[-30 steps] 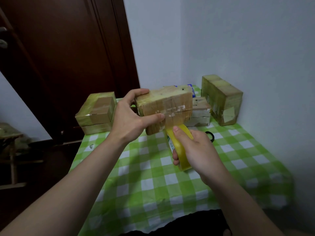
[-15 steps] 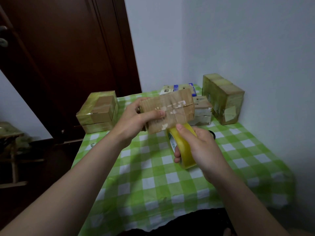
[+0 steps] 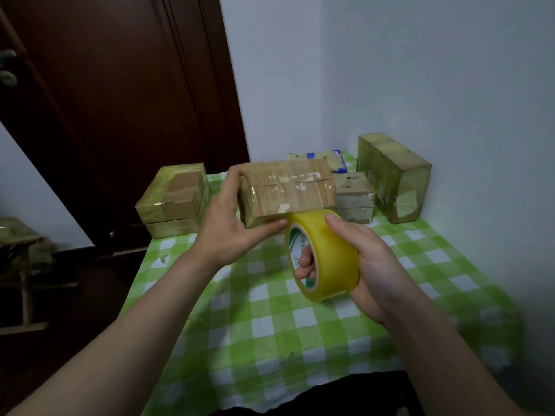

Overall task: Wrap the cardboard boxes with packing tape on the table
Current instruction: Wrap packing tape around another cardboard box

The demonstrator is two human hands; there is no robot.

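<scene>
Head view: box (image 3: 288, 190) hides top of tape roll (image 3: 330, 259).

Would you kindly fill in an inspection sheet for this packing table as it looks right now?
Surface: table under a green-and-white checked cloth.
Job's things: cardboard box held above the table; yellow tape roll against its lower edge; taped left stack, rear stack and tall box by the right wall rest on the cloth.
Clutter: blue-marked packet at the back.
Hands: left hand grips the cardboard box's left end; right hand grips the roll, fingers through its core.
Cables: nothing seen.
Surroundings: dark wooden door, pale walls.
</scene>
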